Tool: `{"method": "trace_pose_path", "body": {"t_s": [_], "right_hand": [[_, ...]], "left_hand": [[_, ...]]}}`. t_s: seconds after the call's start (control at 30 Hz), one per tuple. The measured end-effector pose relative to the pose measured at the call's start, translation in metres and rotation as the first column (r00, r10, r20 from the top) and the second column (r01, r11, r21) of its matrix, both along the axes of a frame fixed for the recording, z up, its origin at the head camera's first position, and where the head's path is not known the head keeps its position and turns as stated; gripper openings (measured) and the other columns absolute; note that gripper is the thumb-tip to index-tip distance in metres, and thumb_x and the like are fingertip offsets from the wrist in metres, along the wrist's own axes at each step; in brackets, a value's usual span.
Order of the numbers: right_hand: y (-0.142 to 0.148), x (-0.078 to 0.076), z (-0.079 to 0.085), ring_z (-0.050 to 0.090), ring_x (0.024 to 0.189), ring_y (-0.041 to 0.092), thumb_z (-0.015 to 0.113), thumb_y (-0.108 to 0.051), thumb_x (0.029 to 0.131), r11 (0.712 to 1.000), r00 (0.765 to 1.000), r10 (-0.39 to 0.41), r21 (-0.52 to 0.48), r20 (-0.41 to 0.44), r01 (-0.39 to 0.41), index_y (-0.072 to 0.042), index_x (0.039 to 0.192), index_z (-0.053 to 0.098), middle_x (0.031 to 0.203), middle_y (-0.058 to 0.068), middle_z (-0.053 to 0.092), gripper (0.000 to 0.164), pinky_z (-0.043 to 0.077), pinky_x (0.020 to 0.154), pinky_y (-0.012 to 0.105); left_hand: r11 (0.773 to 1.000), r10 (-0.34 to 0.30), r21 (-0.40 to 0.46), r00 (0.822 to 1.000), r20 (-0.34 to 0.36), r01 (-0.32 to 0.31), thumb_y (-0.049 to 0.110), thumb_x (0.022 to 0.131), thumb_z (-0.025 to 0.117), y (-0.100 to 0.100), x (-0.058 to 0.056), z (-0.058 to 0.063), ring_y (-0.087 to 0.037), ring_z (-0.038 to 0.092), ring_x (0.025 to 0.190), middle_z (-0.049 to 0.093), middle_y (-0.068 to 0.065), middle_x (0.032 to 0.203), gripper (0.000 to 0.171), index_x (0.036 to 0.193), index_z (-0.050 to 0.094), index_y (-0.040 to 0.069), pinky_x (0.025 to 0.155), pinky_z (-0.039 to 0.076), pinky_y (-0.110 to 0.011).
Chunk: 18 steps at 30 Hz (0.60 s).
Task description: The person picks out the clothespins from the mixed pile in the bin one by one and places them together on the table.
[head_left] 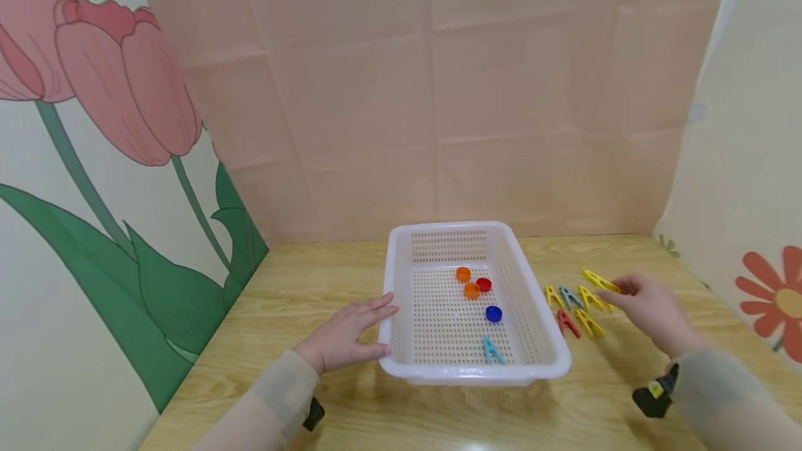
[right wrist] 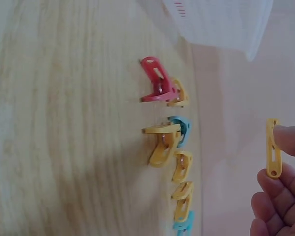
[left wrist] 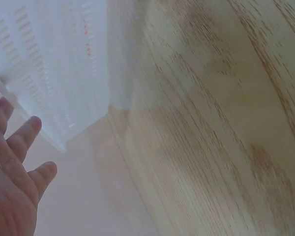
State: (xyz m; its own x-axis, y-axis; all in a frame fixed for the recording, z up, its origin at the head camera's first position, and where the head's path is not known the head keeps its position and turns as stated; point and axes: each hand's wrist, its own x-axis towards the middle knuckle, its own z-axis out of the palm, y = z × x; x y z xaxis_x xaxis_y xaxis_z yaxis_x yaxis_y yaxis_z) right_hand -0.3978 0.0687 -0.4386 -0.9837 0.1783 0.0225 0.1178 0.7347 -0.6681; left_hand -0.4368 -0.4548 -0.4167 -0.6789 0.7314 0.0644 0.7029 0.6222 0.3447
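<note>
My right hand (head_left: 654, 313) pinches a yellow clothespin (right wrist: 274, 152) between thumb and fingers, raised over the right part of the table. Beside and below it lie several loose clothespins: a red one (head_left: 568, 324), a blue one (head_left: 571, 297) and some yellow ones (head_left: 589, 324). My left hand (head_left: 347, 333) has its fingers extended, with fingertips at the left rim of a white plastic basket (head_left: 476, 372). Inside the basket are two orange caps (head_left: 463, 274), a red cap (head_left: 484, 285), a dark blue cap (head_left: 493, 314) and a light blue clothespin (head_left: 493, 351).
The basket stands on a wood-grain table (head_left: 313, 263). A pinkish-beige covering (head_left: 432, 89) hangs along the back. Side panels flank the table, with tulips (head_left: 131, 82) at left and a red flower (head_left: 777, 298) at right.
</note>
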Motion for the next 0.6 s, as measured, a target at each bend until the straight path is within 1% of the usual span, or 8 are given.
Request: {"method": "trace_pose_path", "body": {"t_s": [0.13, 0.27, 0.43, 0.6], "right_hand": [[0.005, 0.002, -0.007, 0.054, 0.101, 0.047, 0.053, -0.062, 0.090, 1.000, 1.000, -0.017, 0.019, 0.018, 0.016, 0.014, 0.127, 0.046, 0.121, 0.036, 0.052, 0.084, 0.049, 0.071, 0.051], [0.010, 0.005, -0.013, 0.053, 0.102, 0.050, 0.053, -0.060, 0.091, 1.000, 0.999, -0.004, 0.012, 0.043, 0.004, 0.015, 0.126, 0.045, 0.123, 0.038, 0.050, 0.084, 0.049, 0.073, 0.053], [0.015, 0.004, -0.020, 0.054, 0.099, 0.046, 0.056, -0.058, 0.090, 1.000, 0.994, -0.018, -0.002, 0.106, 0.018, 0.016, 0.123, 0.047, 0.120, 0.038, 0.051, 0.081, 0.049, 0.071, 0.049], [0.018, 0.003, -0.026, 0.056, 0.093, 0.040, 0.059, -0.059, 0.087, 0.999, 0.979, -0.044, -0.009, 0.197, 0.047, 0.014, 0.121, 0.048, 0.114, 0.035, 0.054, 0.082, 0.048, 0.068, 0.045]], "left_hand": [[1.000, -0.003, 0.001, 1.000, 0.000, 0.003, 0.055, 0.090, 0.056, 0.000, 0.000, 0.000, -0.022, 0.026, 0.142, 0.020, 0.007, 0.159, 0.070, 0.149, 0.037, 0.022, 0.114, 0.016, -0.056], [1.000, -0.003, 0.000, 1.000, 0.001, 0.003, 0.054, 0.090, 0.056, 0.000, 0.000, -0.001, -0.022, 0.026, 0.142, 0.020, 0.005, 0.159, 0.070, 0.149, 0.037, 0.022, 0.114, 0.016, -0.056], [1.000, 0.006, -0.002, 1.000, 0.002, -0.006, 0.054, 0.090, 0.056, 0.000, 0.000, -0.001, -0.021, 0.026, 0.142, 0.019, 0.009, 0.159, 0.070, 0.149, 0.037, 0.023, 0.114, 0.016, -0.055], [1.000, 0.011, -0.005, 1.000, 0.006, -0.011, 0.055, 0.089, 0.056, 0.000, 0.001, -0.001, -0.021, 0.026, 0.143, 0.018, 0.010, 0.159, 0.071, 0.149, 0.037, 0.023, 0.114, 0.015, -0.054]]}}
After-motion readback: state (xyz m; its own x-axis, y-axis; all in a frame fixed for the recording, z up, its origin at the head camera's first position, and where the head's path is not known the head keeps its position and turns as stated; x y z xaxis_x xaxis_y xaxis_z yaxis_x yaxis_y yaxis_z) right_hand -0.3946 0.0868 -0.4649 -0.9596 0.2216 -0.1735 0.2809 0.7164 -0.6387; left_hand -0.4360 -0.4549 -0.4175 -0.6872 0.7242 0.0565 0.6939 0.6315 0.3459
